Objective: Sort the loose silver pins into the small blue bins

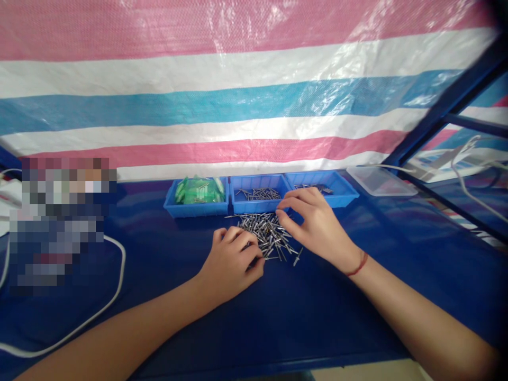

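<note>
A loose pile of thin metal pop rivets lies on the dark blue table in front of the bins. Over the pile's left edge, my left hand rests with its fingers curled and the thumb near the index fingertip; whatever is under them is hidden. My right hand is at the upper right of the pile, thumb and index finger pinched near the middle blue bin. Anything in that pinch is too small to make out. More rivets lie in the middle bin and in the right blue bin, partly behind my right hand.
The left blue bin contains green plastic packets. A clear plastic lid lies to the right of the bins. A white cable curves across the left of the table, and a striped sheet hangs behind.
</note>
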Demonstrator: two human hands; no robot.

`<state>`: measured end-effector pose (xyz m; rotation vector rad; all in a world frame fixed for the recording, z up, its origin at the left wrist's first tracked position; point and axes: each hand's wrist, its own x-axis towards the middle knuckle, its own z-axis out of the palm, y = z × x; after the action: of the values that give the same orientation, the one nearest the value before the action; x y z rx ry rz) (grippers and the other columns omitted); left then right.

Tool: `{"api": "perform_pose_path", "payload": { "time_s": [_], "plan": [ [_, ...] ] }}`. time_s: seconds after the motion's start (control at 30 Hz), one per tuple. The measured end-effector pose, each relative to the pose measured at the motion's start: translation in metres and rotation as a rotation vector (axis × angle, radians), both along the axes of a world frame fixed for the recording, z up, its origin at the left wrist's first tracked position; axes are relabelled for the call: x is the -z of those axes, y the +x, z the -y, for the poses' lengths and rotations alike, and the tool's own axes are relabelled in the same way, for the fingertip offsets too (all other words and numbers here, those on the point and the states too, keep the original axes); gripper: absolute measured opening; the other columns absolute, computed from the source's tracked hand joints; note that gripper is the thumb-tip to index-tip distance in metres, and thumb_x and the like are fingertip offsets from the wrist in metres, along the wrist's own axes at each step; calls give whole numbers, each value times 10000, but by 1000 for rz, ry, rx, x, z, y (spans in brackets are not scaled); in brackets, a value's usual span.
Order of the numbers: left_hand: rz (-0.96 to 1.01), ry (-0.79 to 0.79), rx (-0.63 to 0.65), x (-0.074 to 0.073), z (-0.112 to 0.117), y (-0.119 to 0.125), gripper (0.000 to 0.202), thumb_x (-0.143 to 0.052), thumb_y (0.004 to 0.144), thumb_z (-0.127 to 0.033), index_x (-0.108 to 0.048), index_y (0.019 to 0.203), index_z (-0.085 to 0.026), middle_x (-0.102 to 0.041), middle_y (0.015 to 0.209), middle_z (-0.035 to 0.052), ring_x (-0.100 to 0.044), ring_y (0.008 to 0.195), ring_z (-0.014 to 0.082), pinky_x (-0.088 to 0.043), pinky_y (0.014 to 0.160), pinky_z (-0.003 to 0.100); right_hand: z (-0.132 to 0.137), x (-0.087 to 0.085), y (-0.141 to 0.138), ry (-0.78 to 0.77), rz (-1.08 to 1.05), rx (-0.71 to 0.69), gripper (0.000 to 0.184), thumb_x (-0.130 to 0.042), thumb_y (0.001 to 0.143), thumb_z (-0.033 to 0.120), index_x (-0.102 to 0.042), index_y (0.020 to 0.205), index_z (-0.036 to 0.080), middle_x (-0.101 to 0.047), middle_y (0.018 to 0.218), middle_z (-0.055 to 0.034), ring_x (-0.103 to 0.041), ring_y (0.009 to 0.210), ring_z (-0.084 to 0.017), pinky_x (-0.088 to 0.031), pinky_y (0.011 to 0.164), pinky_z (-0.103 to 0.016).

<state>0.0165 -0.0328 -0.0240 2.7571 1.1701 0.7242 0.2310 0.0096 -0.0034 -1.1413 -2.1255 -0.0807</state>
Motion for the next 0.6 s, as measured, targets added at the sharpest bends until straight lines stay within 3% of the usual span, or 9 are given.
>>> {"api": "perform_pose_path", "payload": {
  "time_s": [0.2,0.33,0.6],
  "plan": [
    [60,-38,-106,1,-6,-3,132,-499,918,-249,-622,896,-203,-643,1031,40,-528,968,214,-318,815,392,8,-7,-8,-167,-27,-204,98,-570,841,214,-644,780,195,-669,865,-54,-584,824,-200,-441,819,-383],
    [188,-129,-188,2,-10,-6,144,-458,943,-247,-593,923,-197,-598,1052,50,-520,1004,207,-351,844,377,10,-9,-9,-280,-111,-229,97,-657,785,284,-641,813,192,-675,855,-43,-599,827,-193,-450,811,-365],
    [350,-191,-139,0,-11,-7,125,-431,955,-235,-549,934,-200,-551,1046,61,-510,1033,198,-387,909,369,18,0,-24,-584,-477,-267,158,-650,817,347,-692,817,195,-683,806,-21,-601,722,-140,-471,657,-275]
  ]
}}
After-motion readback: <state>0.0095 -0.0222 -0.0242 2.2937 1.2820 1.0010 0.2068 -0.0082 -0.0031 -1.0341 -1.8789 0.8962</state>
